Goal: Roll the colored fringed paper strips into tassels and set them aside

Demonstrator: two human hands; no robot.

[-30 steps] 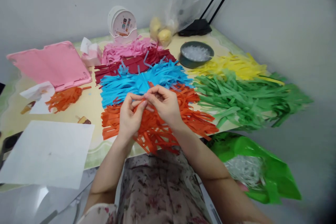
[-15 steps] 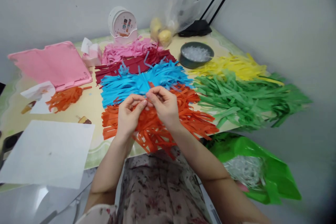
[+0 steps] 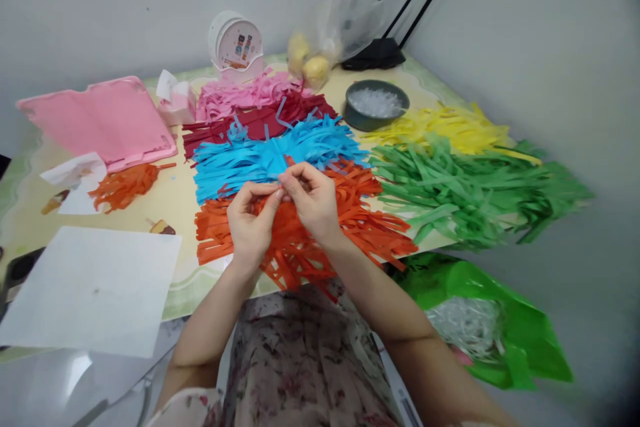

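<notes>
- two hands meet at frame centre: our left hand [image 3: 250, 220] and right hand [image 3: 313, 203] pinch closed on one thin orange strip [image 3: 283, 197] above the orange strip pile [image 3: 360, 220].
- we judge pulling too hard could tear it, or drag tangled strips off the table edge [image 3: 185, 297].

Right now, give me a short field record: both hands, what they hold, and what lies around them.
left hand: pinching an orange strip at the fingertips
right hand: pinching the same strip, fingertips meeting the left's
under hands: orange paper strips
behind: blue paper strips
right side: green paper strips
left side: white sheet
</notes>
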